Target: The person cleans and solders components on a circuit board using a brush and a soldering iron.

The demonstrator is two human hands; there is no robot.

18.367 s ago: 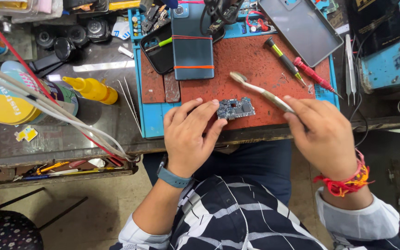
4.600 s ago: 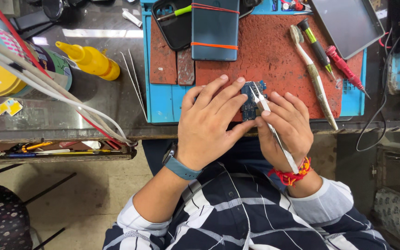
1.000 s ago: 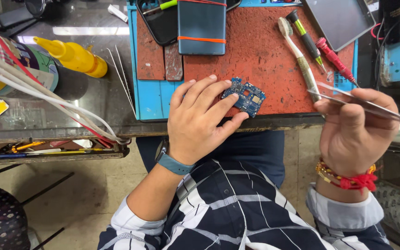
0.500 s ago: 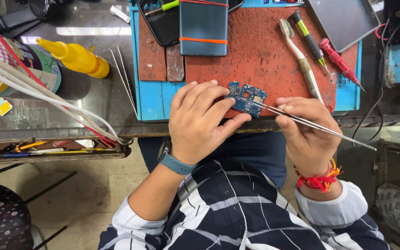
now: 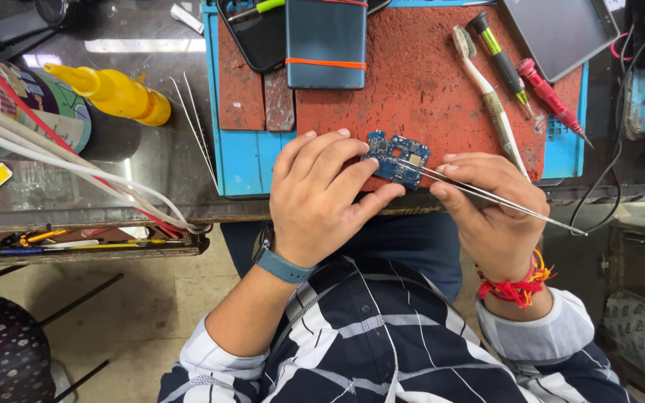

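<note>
Tweezers sit pinched in the right hand, their long thin tips reaching left onto a small blue circuit board. That board lies at the near edge of the red work mat, just beyond the fingertips of both hands and between them. The left hand is closed around the board's left and near edges, thumb beneath and fingers curled over the top, pinning it in place. A toothbrush lies on the mat just above the right hand, with two screwdrivers beside it. A yellow squeeze bottle rests well to the left on the bench.
</note>
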